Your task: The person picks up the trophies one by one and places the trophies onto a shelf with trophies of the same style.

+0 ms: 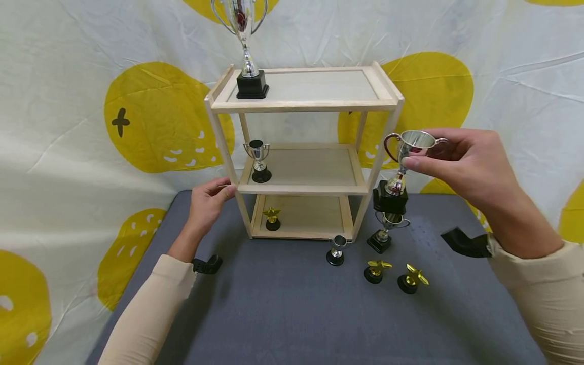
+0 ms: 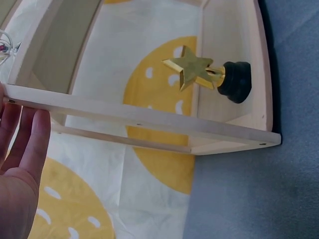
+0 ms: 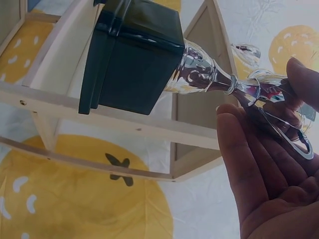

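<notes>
Trophy (image 1: 396, 184) pinched by right hand (image 1: 476, 165) partly hides 1 cup (image 1: 385, 232).

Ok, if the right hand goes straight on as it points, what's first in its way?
Probably the shelf's right front post, met by the held trophy; depth is unclear.

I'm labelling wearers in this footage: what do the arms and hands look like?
The left sleeve and right sleeve are beige and wrinkled, ending near the wrist. The left hand and right hand wear no gloves. A black attachment juts out beside each cuff.
</notes>
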Demonstrator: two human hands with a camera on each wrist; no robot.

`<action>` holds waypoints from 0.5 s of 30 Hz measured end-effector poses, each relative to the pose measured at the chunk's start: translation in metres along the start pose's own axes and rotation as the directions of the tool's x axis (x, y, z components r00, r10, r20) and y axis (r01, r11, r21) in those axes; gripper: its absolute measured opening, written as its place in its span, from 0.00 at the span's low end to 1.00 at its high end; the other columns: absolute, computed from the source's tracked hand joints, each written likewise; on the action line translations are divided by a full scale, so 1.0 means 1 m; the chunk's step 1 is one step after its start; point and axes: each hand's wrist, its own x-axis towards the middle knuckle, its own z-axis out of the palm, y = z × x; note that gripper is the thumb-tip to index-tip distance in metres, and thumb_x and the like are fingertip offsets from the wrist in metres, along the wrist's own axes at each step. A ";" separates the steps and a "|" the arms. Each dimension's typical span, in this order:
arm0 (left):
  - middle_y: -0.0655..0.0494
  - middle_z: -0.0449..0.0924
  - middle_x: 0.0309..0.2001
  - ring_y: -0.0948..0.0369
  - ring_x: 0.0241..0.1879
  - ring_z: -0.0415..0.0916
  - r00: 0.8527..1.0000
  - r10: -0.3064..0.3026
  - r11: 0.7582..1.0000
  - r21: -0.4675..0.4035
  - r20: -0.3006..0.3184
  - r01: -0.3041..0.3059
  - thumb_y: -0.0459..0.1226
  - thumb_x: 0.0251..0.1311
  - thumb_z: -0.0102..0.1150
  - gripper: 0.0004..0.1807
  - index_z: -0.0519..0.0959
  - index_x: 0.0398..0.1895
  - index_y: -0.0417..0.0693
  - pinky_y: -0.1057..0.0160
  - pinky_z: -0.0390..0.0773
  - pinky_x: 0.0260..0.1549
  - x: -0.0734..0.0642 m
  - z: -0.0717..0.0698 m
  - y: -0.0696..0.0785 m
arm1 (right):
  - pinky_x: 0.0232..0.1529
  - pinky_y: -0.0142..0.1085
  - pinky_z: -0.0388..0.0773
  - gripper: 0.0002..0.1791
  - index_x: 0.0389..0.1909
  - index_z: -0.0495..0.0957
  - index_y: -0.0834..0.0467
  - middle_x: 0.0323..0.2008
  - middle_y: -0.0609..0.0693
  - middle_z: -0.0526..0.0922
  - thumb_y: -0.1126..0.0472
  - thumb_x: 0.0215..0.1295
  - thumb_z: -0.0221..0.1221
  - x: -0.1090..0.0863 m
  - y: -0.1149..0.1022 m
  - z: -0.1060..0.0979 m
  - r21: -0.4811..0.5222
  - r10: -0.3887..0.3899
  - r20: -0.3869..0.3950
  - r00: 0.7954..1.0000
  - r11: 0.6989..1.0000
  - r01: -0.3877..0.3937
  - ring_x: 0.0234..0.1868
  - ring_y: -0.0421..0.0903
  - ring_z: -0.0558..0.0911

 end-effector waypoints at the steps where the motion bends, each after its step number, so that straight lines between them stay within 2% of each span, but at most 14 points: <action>1: 0.64 0.85 0.44 0.76 0.40 0.86 1.000 0.000 1.000 -0.001 -0.001 0.000 0.31 0.70 0.64 0.19 0.81 0.60 0.30 0.74 0.86 0.46 0.000 0.000 0.000 | 0.30 0.21 0.80 0.15 0.43 0.90 0.51 0.27 0.34 0.89 0.69 0.55 0.76 0.001 -0.001 0.001 0.005 0.003 -0.001 1.000 1.000 -0.003 0.27 0.34 0.86; 4: 0.67 0.85 0.43 0.76 0.40 0.86 1.000 -0.001 1.000 -0.005 -0.003 0.001 0.31 0.70 0.64 0.19 0.81 0.60 0.30 0.74 0.86 0.46 0.000 -0.001 0.000 | 0.30 0.21 0.80 0.17 0.42 0.90 0.47 0.27 0.35 0.89 0.70 0.54 0.76 0.003 -0.001 0.002 0.019 0.012 0.000 1.000 1.000 -0.012 0.27 0.34 0.86; 8: 0.66 0.85 0.43 0.76 0.40 0.86 1.000 -0.002 1.000 -0.005 -0.001 0.002 0.31 0.70 0.64 0.19 0.81 0.61 0.30 0.75 0.86 0.46 0.000 -0.002 0.001 | 0.30 0.21 0.80 0.17 0.43 0.90 0.48 0.27 0.35 0.90 0.69 0.54 0.76 0.005 -0.004 0.005 0.024 0.002 0.010 1.000 1.000 -0.003 0.27 0.35 0.86; 11: 0.59 0.86 0.46 0.76 0.41 0.86 1.000 0.000 1.000 -0.001 0.001 0.000 0.31 0.70 0.64 0.19 0.81 0.61 0.30 0.74 0.86 0.46 0.000 -0.001 0.001 | 0.31 0.21 0.81 0.17 0.44 0.90 0.51 0.28 0.36 0.90 0.70 0.55 0.76 0.006 -0.006 0.007 0.034 -0.020 0.024 1.000 0.999 0.019 0.27 0.36 0.87; 15: 0.44 0.85 0.52 0.76 0.41 0.85 1.000 -0.005 1.000 0.020 0.007 0.004 0.32 0.69 0.65 0.19 0.81 0.61 0.31 0.74 0.86 0.47 -0.001 -0.001 0.001 | 0.30 0.22 0.82 0.17 0.44 0.90 0.54 0.28 0.37 0.90 0.72 0.55 0.75 0.007 -0.007 0.010 0.053 -0.050 0.044 0.998 0.997 0.047 0.27 0.36 0.87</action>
